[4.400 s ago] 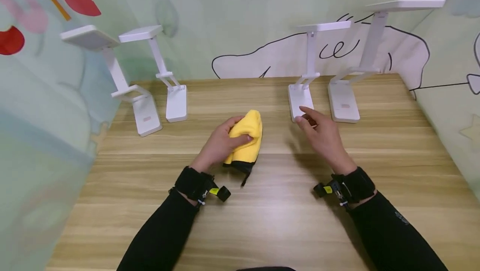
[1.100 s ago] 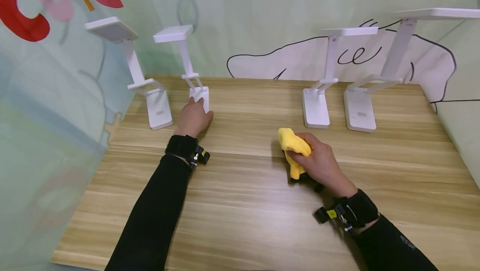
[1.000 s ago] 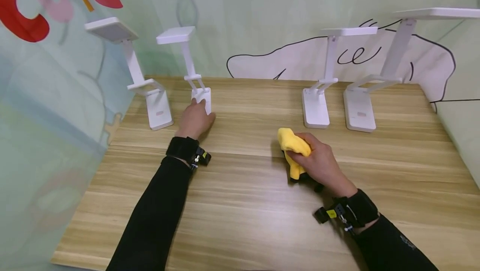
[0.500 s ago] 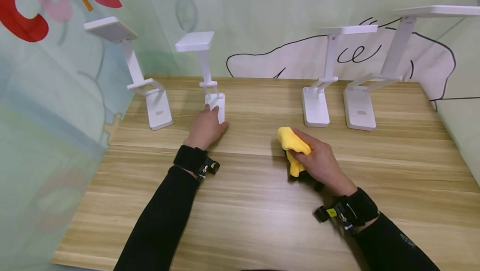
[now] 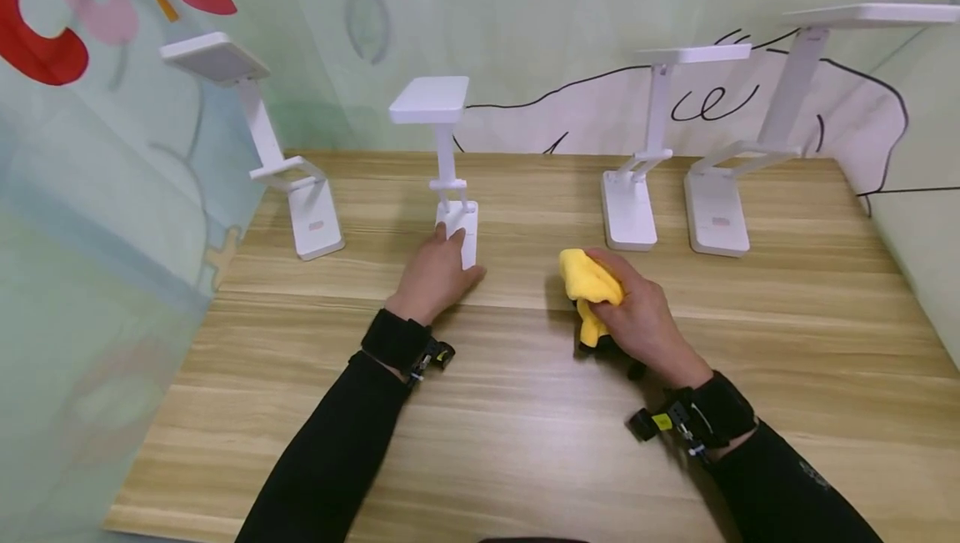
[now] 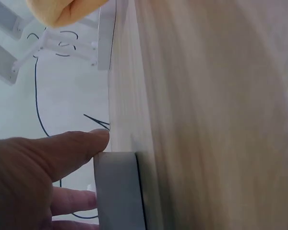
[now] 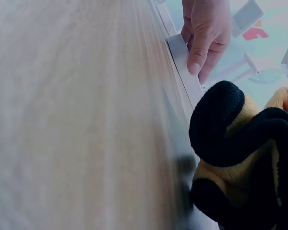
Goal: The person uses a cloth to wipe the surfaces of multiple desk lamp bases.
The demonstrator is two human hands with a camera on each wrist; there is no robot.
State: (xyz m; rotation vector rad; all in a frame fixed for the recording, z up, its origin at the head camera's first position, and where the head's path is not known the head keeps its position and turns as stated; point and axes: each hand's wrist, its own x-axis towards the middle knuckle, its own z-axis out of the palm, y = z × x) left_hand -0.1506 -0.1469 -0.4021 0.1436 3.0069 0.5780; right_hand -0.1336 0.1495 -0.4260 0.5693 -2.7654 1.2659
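In the head view a white desk lamp (image 5: 430, 101) stands left of the table's middle, its head raised on a jointed arm. My left hand (image 5: 437, 274) grips the front of its base (image 5: 469, 234), fingers over the top and thumb at the right edge. The left wrist view shows the thumb (image 6: 72, 148) lying along the base's end (image 6: 117, 191). My right hand (image 5: 641, 314) holds a bunched yellow cloth (image 5: 588, 276) with black edging, low over the table. Folds of the cloth (image 7: 240, 143) fill the right wrist view's lower right; most right-hand fingers are hidden there.
Another white lamp (image 5: 315, 222) stands at the left by the wall. Two more, one smaller (image 5: 628, 213) and one larger (image 5: 717, 222), stand at the back right. The wooden table (image 5: 480, 460) meets a printed wall covering (image 5: 540, 1) at the back.
My left hand has slid the lamp rightward and toward me, away from the far-left lamp. Earlier the left hand held the yellow cloth; now the right hand holds it, staying almost still.
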